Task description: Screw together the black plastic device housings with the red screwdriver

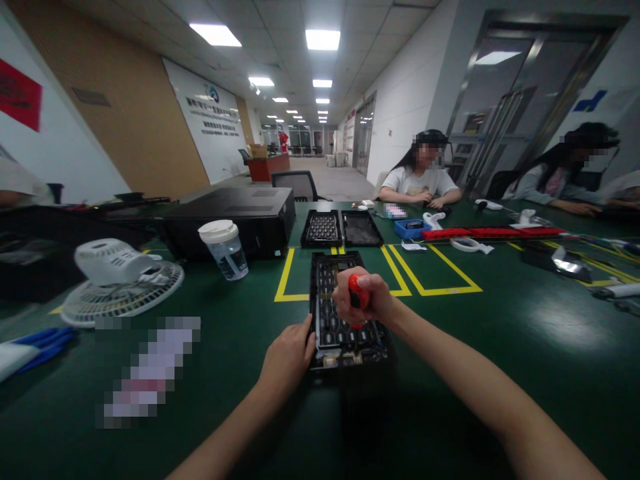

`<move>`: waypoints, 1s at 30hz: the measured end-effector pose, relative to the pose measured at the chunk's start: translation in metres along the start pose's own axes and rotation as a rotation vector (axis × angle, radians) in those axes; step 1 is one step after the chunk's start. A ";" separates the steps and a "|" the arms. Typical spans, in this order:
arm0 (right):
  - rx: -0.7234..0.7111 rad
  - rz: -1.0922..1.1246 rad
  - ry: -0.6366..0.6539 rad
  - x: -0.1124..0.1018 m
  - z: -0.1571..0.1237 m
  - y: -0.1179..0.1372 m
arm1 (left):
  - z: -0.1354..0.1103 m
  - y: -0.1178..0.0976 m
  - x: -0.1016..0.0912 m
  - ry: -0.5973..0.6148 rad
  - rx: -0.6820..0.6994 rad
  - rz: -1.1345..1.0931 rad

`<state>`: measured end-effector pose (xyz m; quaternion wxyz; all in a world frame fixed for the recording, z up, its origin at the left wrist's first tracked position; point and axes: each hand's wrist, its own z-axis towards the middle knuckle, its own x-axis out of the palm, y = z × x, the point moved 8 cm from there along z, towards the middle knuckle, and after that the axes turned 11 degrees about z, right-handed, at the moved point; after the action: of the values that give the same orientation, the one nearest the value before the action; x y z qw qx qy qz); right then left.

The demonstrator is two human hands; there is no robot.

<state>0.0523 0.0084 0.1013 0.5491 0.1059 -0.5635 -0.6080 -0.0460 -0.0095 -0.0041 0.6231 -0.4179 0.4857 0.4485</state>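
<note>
An open black plastic case (327,267) lies lengthwise in front of me, with rows of rounded dark shapes inside and small parts at its near end. My left hand (293,347) grips its left edge near the close corner. Over the middle of the case, my right hand (364,297) is closed round the red and black handle of a screwdriver (358,293). The handle stands roughly upright; its shaft and tip are hidden behind the hand and handle. Part of the case's right side is covered by my right hand.
Behind are another open black case (323,229), a big black box (230,217) and a lidded cup (225,250). A white fan (123,277) and blue-white gloves (37,350) lie left. A blue tray (413,228) and red strip (490,233) lie right, near a seated person (420,177).
</note>
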 end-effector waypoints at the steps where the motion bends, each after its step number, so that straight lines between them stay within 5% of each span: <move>1: -0.001 -0.009 -0.016 -0.001 -0.001 0.000 | 0.000 0.000 0.000 0.000 -0.001 -0.002; 30: -0.195 -0.105 -0.104 0.003 -0.011 0.012 | 0.000 0.000 0.000 -0.019 0.004 0.034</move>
<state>0.0655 0.0031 0.1082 0.4942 0.0499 -0.5231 -0.6926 -0.0460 -0.0097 -0.0045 0.6208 -0.4040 0.4877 0.4620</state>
